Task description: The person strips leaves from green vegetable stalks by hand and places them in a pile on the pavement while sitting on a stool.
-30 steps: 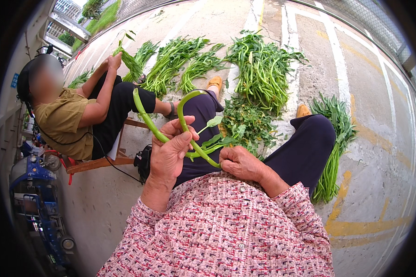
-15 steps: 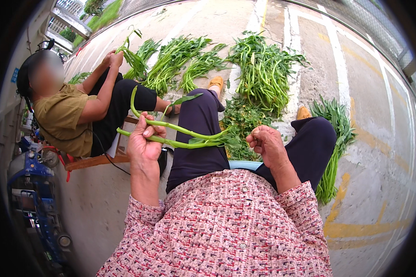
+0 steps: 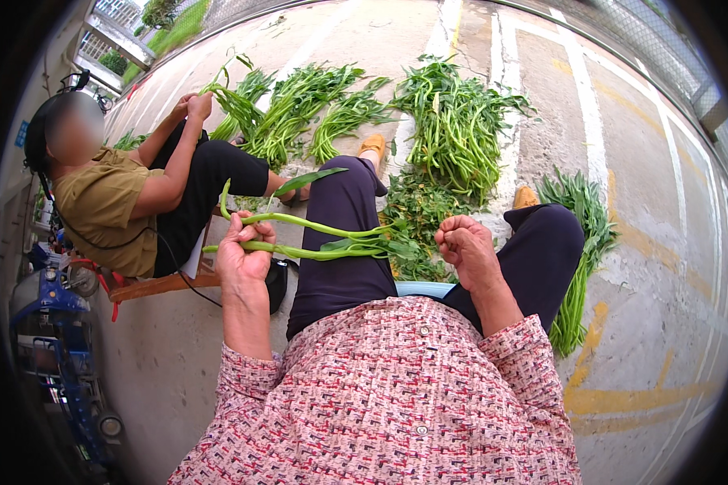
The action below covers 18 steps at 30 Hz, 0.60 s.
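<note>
Two light-green water spinach stems (image 3: pixel 311 252) lie across the fingers of my left hand (image 3: pixel 245 255), which is closed round their cut ends. Their leafy tips point right, over my left thigh. One narrow leaf stands up from the upper stem. Across a gap from those tips, my right hand (image 3: pixel 467 242) is held up over the space between my knees, with thumb and fingers pinched together. Whatever is in that pinch, if anything, is hidden. Below and beyond it, a low heap of loose leaves (image 3: pixel 419 212) lies on the ground between my feet.
A large pile of water spinach (image 3: pixel 453 121) lies ahead, smaller bunches (image 3: pixel 307 105) to its left, and another bunch (image 3: pixel 578 242) beside my right knee. At left a person (image 3: pixel 109 194) sits on a wooden stool, holding greens. A blue vehicle (image 3: pixel 57 347) stands behind them.
My left hand has shifted slightly left with the stems, and their leaf now stands higher. My right hand stays pinched and has turned a little.
</note>
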Tool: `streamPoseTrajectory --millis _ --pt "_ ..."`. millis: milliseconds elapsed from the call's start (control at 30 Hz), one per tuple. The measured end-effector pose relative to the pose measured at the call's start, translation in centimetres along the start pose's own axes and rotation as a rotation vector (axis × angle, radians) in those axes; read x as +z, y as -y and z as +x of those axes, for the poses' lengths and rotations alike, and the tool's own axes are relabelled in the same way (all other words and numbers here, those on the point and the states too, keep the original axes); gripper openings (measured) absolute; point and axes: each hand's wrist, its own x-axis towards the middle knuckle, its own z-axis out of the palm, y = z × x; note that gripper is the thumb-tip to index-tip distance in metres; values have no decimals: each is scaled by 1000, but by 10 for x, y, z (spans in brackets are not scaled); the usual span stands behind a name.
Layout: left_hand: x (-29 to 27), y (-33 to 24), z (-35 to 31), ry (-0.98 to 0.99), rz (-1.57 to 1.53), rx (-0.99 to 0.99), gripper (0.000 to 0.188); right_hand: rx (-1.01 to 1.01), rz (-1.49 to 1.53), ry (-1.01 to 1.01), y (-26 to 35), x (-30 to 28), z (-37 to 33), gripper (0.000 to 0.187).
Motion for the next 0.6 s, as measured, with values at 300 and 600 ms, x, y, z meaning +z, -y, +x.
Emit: streamPoseTrajectory --millis 300,600 --pt "6 6 -7 42 105 19 15 9 -34 29 -5 -3 1 7" --pt "15 17 -23 237 215 29 23 119 -269 217 -8 21 -10 8"
